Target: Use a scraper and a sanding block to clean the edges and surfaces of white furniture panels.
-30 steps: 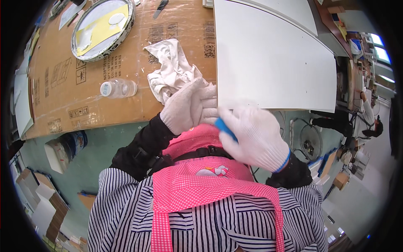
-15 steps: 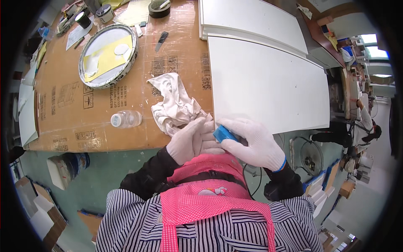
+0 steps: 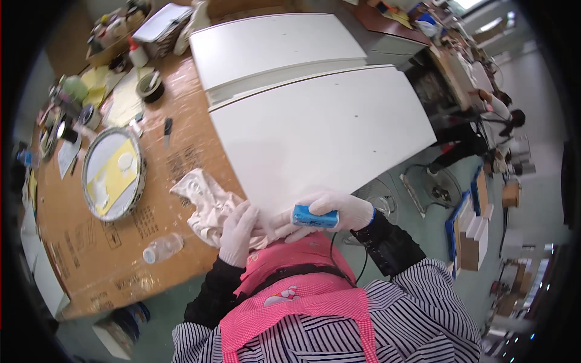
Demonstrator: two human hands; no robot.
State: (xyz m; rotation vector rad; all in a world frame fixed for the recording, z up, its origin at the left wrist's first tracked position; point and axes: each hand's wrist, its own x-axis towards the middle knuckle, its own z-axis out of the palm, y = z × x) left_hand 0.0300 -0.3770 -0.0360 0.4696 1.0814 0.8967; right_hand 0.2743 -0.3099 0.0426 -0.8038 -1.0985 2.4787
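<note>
Both hands have slid along the white panel (image 3: pixel 321 139) to its near corner since 0.5 s ago. Right hand (image 3: pixel 330 213), gloved, fingers closed round a blue block (image 3: pixel 315 217), pressed at panel's near edge. Left hand (image 3: pixel 239 233) rests loosely curled on crumpled rag (image 3: pixel 203 206), left of panel corner. Plastic bottle (image 3: pixel 162 247) & round tin (image 3: pixel 113 173) lie further left of panel on cardboard (image 3: pixel 115 254); green floor (image 3: pixel 423 199) open right of panel.

Left hand (image 3: pixel 237 233): wearing a white glove, slightly wrinkled.
Right hand (image 3: pixel 330 212): wearing a white glove with a thin blue band showing at the cuff.
Sleeves: showing black, textured fabric on both forearms.
Torso: wearing a black-and-white striped shirt.
Apron: showing pink gingham, with a small white motif on its bib.
</note>
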